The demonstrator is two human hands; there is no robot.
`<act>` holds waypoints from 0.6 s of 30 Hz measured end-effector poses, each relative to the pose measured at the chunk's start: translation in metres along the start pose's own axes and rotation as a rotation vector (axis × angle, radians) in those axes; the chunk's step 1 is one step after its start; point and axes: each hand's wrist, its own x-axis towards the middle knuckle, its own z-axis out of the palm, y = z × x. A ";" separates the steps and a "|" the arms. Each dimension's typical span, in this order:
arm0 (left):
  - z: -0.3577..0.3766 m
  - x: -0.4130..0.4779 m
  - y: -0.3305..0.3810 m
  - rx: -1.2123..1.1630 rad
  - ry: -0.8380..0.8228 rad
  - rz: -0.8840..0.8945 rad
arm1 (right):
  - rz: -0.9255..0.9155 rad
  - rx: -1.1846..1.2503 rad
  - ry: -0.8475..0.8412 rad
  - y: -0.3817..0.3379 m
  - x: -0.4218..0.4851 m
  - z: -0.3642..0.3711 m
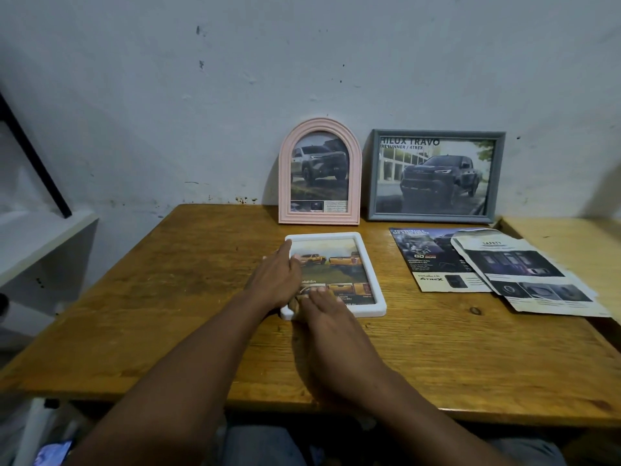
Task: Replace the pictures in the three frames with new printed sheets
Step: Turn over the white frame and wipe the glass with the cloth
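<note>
A white rectangular frame [366, 264] lies flat near the middle of the wooden table [168, 297], and everything else is easiest placed from it. It holds a print of yellow pickup trucks on a grassy slope. Both bare hands are on it. The left hand [277, 279] lies spread over the frame's left edge, palm down, fingers extended toward its far left corner, not wrapped around anything. The right hand [324, 306] rests at the frame's near left corner with its fingers flat on the glass beside the left thumb; whether it pinches the rim I cannot tell, since the left hand and the blur hide the contact.

Just behind the white frame a pink arched frame [319, 171] stands upright against the wall [235, 79], showing a grey pickup. To the right of that, a grey rectangular frame [435, 176] also leans on the wall, with a dark pickup and the heading "HILUX TRAVO".

Right of the white frame, well apart from it, 2 printed sheets lie loose on the table: a dark brochure sheet [433, 264] marked "4TREX", and a sheet headed "SAFETY" [531, 274] overlapping its right side
</note>
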 end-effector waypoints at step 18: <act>0.000 -0.085 -0.003 0.356 0.053 0.792 | 0.286 -0.043 -0.036 0.106 0.067 -0.014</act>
